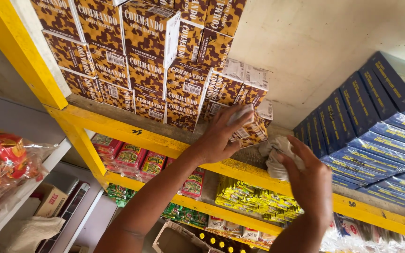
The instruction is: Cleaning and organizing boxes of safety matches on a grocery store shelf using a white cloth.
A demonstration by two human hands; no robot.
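Lower centre of frame: two bare forearms rise toward a yellow shelf (118,129).

Right hand (308,180), centre-right: fingers curled over a crumpled pale cloth (272,157), pressing it onto the shelf board. Grip is closed on the cloth, fingers only partly bent. The cloth rests on the bare stretch of board between the box stack and the blue packs.

Left hand (221,136), centre: fingers wrapped around one small brown patterned box (251,131), thumb below, box tilted and lifted clear of its neighbours. Firm hold; whether the box touches the board cannot be told.

Just behind, upper left to upper centre: a stack of matching brown boxes (151,61), several rows high, standing on the same board. Right side: rows of dark blue packs (371,126), leaning back against the wall.

Judgement on progress: the wiping looks mid-way. One box is raised out of the way and the cloth sits on the gap beside it; most of the stack stands in place, so the board under it appears not yet reached. The board looks dusty grey near the cloth.

Below, lower centre: yellow sachets (254,199) and red-and-green packets (132,157) on the lower tiers. Far left: red snack bags (1,161) on a grey shelf.
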